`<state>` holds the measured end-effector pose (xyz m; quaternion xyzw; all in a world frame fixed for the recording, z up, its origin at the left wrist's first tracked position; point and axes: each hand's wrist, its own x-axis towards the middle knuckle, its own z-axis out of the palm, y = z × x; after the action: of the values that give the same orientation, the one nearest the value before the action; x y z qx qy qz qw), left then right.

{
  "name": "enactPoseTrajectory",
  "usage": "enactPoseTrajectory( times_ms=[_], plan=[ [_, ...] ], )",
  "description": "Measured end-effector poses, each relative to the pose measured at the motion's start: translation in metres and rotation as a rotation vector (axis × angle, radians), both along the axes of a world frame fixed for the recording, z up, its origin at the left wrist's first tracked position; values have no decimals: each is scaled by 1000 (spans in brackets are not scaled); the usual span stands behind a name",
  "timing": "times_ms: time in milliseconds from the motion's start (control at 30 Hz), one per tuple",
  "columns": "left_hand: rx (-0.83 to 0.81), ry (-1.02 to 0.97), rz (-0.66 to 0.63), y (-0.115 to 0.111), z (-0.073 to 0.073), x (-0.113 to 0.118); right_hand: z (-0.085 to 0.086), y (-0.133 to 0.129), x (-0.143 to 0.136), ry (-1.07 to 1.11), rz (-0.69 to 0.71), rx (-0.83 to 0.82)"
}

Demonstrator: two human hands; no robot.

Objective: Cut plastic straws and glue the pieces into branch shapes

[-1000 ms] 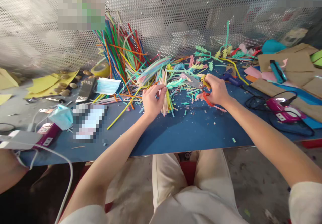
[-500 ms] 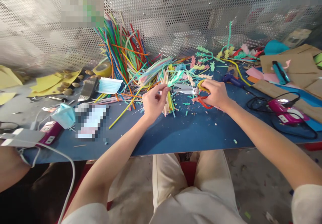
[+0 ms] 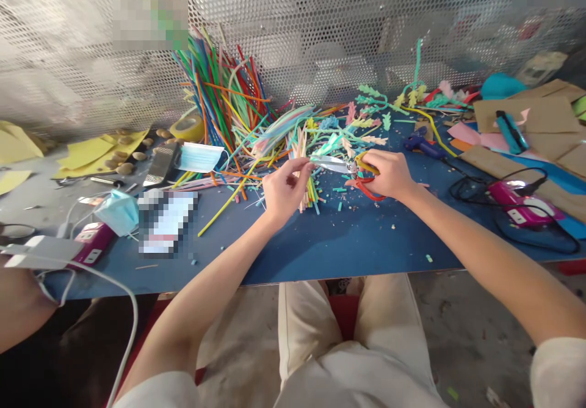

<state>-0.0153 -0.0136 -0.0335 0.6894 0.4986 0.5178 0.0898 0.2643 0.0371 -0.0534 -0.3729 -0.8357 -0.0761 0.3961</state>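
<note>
My right hand grips a pair of scissors by its yellow and red handles, with the blades pointing left. The blade tips reach the fingertips of my left hand, which are pinched together. Whatever lies in that pinch is too small to make out. Just behind the hands is a heap of fuzzy pipe cleaners, among them a mint-green leafy sprig. A bundle of pale and yellow stems pokes out beneath the blades, partly hidden by my left hand. Small cut bits are scattered on the blue table.
Long coloured pipe cleaners lean against the perforated metal panel. To the left are a face mask, a phone and yellow tape. A blue glue gun and a purple power strip with a black cord lie right. Another person's arm shows at far left.
The scissors and my right hand have shifted slightly left, and the handles look a little closer together. My left hand has moved slightly right and down, still pinching.
</note>
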Motion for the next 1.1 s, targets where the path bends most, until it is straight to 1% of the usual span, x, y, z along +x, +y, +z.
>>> enactPoseTrajectory(
  times_ms=[300, 500, 767, 933, 1100],
  plan=[
    [28, 7, 11, -1, -1, 0, 1, -1, 1, 15, -26, 3],
    [63, 6, 5, -2, -1, 1, 3, -3, 1, 23, 18, 22],
    [35, 24, 46, -3, 1, 1, 7, -6, 0, 3, -36, -16],
    [17, 38, 64, -3, 1, 0, 8, -6, -1, -8, -47, 16],
    [24, 57, 58, -3, 1, 0, 6, -6, -2, -15, -27, 54]
  ],
)
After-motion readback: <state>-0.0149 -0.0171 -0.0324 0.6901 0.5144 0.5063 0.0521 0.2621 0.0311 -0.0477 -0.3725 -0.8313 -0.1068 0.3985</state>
